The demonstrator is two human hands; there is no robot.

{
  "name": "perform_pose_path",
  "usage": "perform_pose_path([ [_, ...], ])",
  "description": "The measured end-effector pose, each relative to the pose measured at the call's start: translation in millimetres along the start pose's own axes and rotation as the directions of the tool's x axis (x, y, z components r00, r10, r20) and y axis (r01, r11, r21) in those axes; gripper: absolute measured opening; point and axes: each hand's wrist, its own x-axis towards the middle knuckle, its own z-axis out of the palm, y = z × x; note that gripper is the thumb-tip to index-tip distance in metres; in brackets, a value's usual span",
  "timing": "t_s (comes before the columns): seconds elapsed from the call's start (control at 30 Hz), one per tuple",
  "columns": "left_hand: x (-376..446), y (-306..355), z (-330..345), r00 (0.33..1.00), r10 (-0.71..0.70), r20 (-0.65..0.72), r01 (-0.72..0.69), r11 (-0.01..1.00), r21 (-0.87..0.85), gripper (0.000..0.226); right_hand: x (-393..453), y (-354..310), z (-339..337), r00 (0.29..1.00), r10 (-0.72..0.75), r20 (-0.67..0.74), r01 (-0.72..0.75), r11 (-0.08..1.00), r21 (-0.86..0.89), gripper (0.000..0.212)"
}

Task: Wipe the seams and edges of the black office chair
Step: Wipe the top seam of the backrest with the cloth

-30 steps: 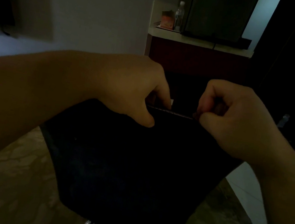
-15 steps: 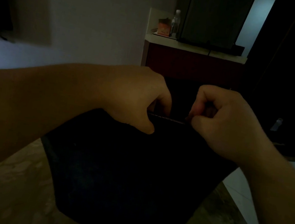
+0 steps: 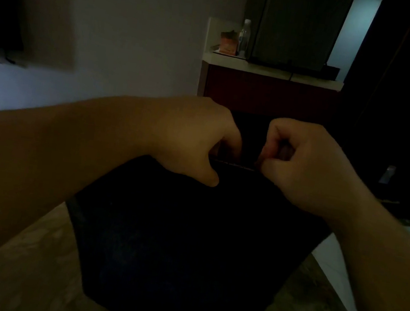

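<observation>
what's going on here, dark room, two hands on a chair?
A person leans over a black office chair in a dim room. Both hands are at its far edge: the left hand curls over the rim with the thumb on the near side, and the right hand pinches the same edge beside it. A thin pale seam line shows between them. No cloth is discernible; it is too dark to tell. A bottle stands on the counter behind.
</observation>
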Motion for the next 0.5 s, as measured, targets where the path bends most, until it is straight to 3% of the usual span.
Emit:
perform_pose_path([
  [0.07, 0, 0, -1, 1.000, -0.009, 0.006, 0.009, 1.000, 0.007, 0.045, 0, 0, 2, 1.000, -0.001, -0.010, 0.001, 1.000, -0.020, 0.019],
  [0.17, -1, 1, 1, 1.000, -0.012, 0.004, 0.012, 1.000, 0.002, 0.048, -4, 0, -4, 0.996, -0.017, 0.091, 0.009, 0.996, 0.084, 0.021],
  [0.3, 0, 1, 4, 0.999, 0.000, -0.035, 0.000, 1.000, -0.006, 0.043, -2, 5, -1, 1.000, 0.028, -0.005, -0.028, 0.998, 0.053, 0.017],
  [0.5, -1, -6, -7, 0.997, -0.012, 0.074, 0.015, 0.999, -0.046, 0.059, -3, 4, -7, 0.996, 0.011, 0.085, -0.029, 0.977, 0.212, 0.027],
])
